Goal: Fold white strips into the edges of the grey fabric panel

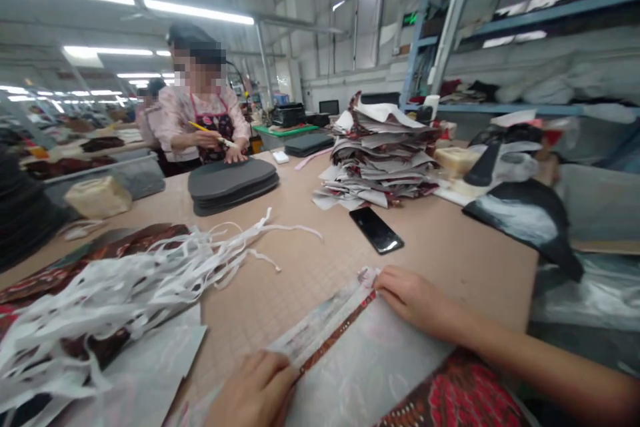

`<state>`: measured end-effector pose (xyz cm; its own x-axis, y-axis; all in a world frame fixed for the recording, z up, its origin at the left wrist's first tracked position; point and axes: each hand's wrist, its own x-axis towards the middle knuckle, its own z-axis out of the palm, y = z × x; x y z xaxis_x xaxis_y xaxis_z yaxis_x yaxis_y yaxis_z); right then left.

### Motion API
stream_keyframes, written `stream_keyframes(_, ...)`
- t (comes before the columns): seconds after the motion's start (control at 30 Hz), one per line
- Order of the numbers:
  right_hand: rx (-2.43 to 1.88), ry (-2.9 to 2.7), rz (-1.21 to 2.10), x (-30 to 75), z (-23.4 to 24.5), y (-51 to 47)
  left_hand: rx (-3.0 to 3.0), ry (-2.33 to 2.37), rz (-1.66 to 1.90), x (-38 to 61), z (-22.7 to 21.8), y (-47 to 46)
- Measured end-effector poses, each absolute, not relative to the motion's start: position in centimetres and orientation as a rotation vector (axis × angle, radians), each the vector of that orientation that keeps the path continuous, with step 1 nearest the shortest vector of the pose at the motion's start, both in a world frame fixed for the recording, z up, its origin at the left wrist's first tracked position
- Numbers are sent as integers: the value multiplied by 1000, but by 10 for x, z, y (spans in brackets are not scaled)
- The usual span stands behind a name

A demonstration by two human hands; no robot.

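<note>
The left hand (253, 390) and right hand (415, 300) press flat on a printed fabric strip (335, 340), its long axis running toward 2 o'clock, the right hand at the far end.

fabric sheet (360, 367) under left hand (253, 390) and right hand (415, 300), cut strips (125, 287) to their left, phone (376, 230) ahead, stacked pieces (377, 153) behind it, all on the tabletop (300, 280)

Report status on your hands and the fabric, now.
Left hand and right hand on edge of white-backed patterned fabric. Black smartphone ahead, apart from the fabric. White cut strips to the left.
</note>
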<state>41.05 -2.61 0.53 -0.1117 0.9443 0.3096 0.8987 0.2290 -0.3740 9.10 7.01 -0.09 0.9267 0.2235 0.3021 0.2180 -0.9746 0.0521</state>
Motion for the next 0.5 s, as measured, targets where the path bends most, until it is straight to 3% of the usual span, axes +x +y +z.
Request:
stream_keyframes(0.23, -1650, -1833, 114, 419, -20, -17, 3044, 317, 280, 222, -4, 66)
stream_keyframes(0.5, -1634, -1793, 81, 419, -25, -16, 3101, 416, 314, 254, -12, 62)
